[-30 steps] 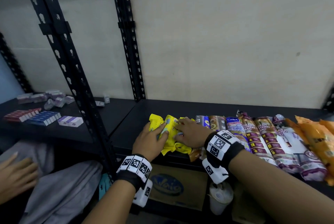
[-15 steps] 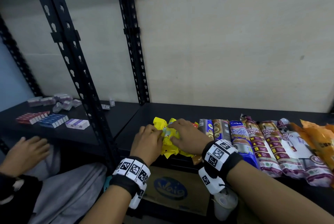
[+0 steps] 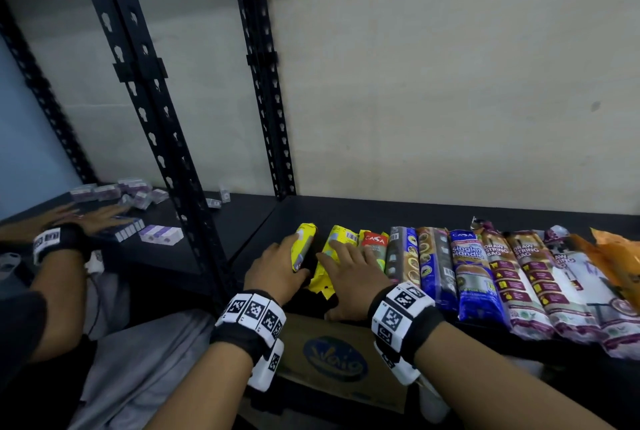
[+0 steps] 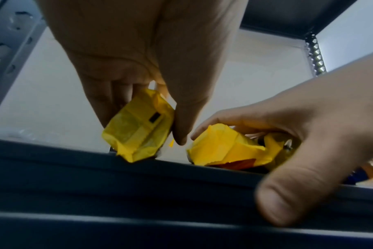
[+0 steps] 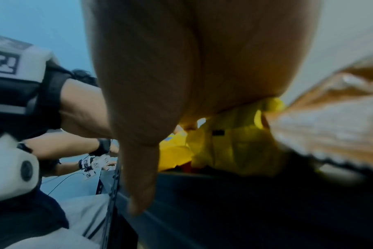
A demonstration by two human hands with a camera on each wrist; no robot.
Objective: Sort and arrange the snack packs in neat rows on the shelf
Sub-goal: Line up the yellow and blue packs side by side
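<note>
Head view shows the job well along: on the black shelf (image 3: 346, 213) a long row of packs already lies side by side, from a red pack (image 3: 374, 241) past a blue pack (image 3: 469, 266) to the orange bags (image 3: 614, 256) at the far right. What seems left is the near end of the row. The left hand (image 3: 277, 272) grips one yellow pack (image 3: 303, 246), set apart from the rest with a dark gap beside it. The right hand (image 3: 349, 273) lies with fingers spread flat on a second yellow pack (image 3: 334, 256), which sits just beside the red one and looks crumpled at its near end.

Left wrist view adds what the head view hides: the thumb and fingers pinching the first yellow pack's folded end at the shelf's front lip, and the right thumb hanging down over that lip. Right wrist view is blurred, showing mostly palm and a patch of yellow wrapper.

Only the head view takes in another person's hands (image 3: 93, 220) over small boxes (image 3: 161, 233) on the neighbouring shelf, and a cardboard box (image 3: 332, 360) below.
</note>
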